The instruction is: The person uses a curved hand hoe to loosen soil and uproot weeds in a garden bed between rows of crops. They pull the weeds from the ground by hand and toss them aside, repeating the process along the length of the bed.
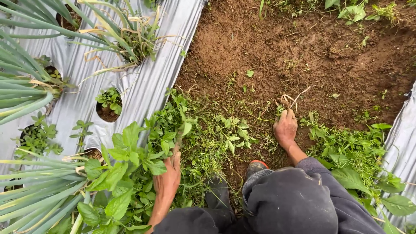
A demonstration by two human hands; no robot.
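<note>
My left hand (168,177) is down among leafy green weeds (130,160) at the edge of the silver plastic mulch sheet (143,82), its fingers pressed together around weed stems. My right hand (285,128) rests on the soil furrow (294,52), its fingers curled around a pale dry root or stem (294,99) that sticks up out of the ground. Low weeds (216,138) lie between the two hands. My dark sleeves and trousers fill the bottom of the view.
Green onion plants (26,86) grow through holes in the silver sheet at the left. A second silver sheet (401,147) edges the right. More weeds (351,147) grow right of my right hand. A dark boot (216,193) and a red-tipped boot (256,166) stand below.
</note>
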